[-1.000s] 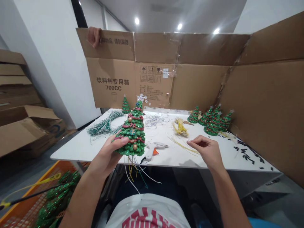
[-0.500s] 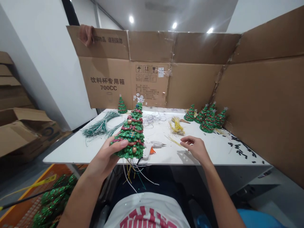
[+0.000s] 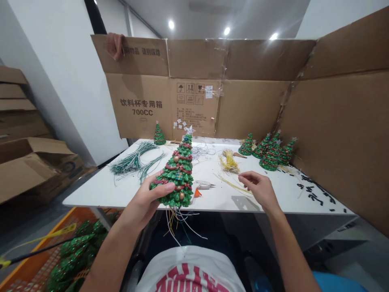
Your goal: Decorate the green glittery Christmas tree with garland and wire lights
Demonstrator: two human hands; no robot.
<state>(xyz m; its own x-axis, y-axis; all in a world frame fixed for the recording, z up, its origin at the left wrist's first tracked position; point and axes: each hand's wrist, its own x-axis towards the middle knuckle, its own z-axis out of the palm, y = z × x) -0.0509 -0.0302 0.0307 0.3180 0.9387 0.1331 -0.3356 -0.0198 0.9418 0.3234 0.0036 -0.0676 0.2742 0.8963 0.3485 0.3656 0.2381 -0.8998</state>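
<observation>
My left hand (image 3: 148, 198) is closed around the lower left side of a small decorated Christmas tree (image 3: 179, 174). The tree is green with red garlands, gold balls and a clear star on top. It is held over the table's front edge, tilted a little to the right. White, yellow and green wires (image 3: 178, 221) hang from its base. My right hand (image 3: 258, 188) hovers above the table, fingers curled, with a gap between thumb and forefinger. Close beneath it lie loose yellow wires (image 3: 232, 184). Behind the held tree lies a glue gun (image 3: 205, 185) with an orange trigger, partly hidden.
On the white table (image 3: 100, 190) are a green wire bundle (image 3: 130, 160), a yellow wire bundle (image 3: 229, 162), several finished-looking trees (image 3: 270, 156) and scattered black pieces (image 3: 316, 198). Cardboard walls (image 3: 252, 105) enclose the back and right. An orange crate (image 3: 30, 267) holds more trees at lower left.
The view has swung slightly left. My left hand has moved the tree a little to the right. My right hand stays near the yellow wires, its fingers curled much as before.
</observation>
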